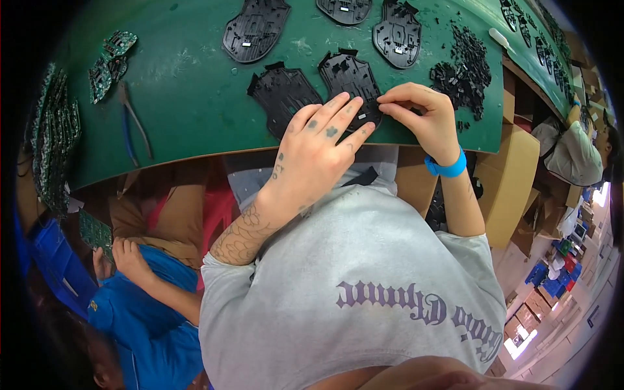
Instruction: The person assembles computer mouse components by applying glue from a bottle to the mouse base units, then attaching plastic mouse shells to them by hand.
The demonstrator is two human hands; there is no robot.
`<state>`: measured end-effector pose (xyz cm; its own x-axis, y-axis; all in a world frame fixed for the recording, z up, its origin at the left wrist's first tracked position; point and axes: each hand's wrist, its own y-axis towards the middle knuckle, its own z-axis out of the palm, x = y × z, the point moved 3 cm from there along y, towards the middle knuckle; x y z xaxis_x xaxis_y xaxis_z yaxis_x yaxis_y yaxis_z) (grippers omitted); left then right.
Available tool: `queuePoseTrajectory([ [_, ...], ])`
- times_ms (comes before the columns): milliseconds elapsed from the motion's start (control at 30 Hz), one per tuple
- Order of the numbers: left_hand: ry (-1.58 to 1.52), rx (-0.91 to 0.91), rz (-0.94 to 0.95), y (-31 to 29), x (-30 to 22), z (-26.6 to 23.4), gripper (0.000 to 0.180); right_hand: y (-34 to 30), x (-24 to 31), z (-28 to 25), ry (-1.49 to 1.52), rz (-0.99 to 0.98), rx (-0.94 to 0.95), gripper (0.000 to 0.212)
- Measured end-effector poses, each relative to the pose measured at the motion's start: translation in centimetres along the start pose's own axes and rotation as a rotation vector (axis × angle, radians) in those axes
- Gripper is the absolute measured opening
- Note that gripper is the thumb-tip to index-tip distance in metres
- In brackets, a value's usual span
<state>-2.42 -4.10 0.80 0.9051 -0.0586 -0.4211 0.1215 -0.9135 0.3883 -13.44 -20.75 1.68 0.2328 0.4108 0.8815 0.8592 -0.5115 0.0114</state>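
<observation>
My left hand lies with fingers stretched out over the lower edge of a black plastic shell, pressing or resting on it. At that shell's right edge my right hand, with a blue wristband, has thumb and forefinger pinched together. Whatever is between those fingertips, if anything, is too small to make out. Just left of this shell sits a second black plastic shell, partly hidden by my left hand. Each shell shows moulded ribs and openings on its upturned face.
More black shells lie further back on the green table. Small black plastic parts are heaped at right. Blue-handled pliers, loose green circuit boards and a stack of boards are at left. A co-worker sits close on my left.
</observation>
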Motion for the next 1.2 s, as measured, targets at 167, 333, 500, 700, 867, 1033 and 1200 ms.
queuePoseTrajectory([
  [167, -0.052, 0.015, -0.034, -0.1, 0.1, 0.2, 0.044, 0.1, 0.1, 0.3, -0.106, -0.112, -0.030, 0.012],
  [333, -0.057, 0.008, -0.026, 0.2, 0.0, 0.2, 0.044, 0.0, 0.4, 0.3, -0.183, -0.127, -0.061, 0.010],
  [500, -0.048, 0.039, -0.022, 0.8, 0.1, -0.2, 0.039, 0.1, 0.6, 0.5, -0.172, -0.167, -0.059, 0.011],
  [700, -0.059, 0.022, -0.011, 0.6, 0.2, -0.4, 0.038, 0.0, -0.1, 0.1, -0.023, -0.081, -0.006, 0.008],
  [867, -0.056, 0.033, -0.011, 0.3, 0.2, 0.1, 0.044, -0.2, -0.1, 0.5, -0.094, -0.106, -0.027, 0.010],
  [1033, -0.063, 0.048, -0.021, 0.3, 0.3, 0.0, 0.045, -0.2, 0.2, 0.7, -0.148, -0.117, -0.022, 0.010],
  [1200, -0.055, 0.042, 0.001, 0.3, 0.4, -0.1, 0.041, 0.5, -0.4, 0.0, -0.047, -0.038, 0.065, 0.008],
])
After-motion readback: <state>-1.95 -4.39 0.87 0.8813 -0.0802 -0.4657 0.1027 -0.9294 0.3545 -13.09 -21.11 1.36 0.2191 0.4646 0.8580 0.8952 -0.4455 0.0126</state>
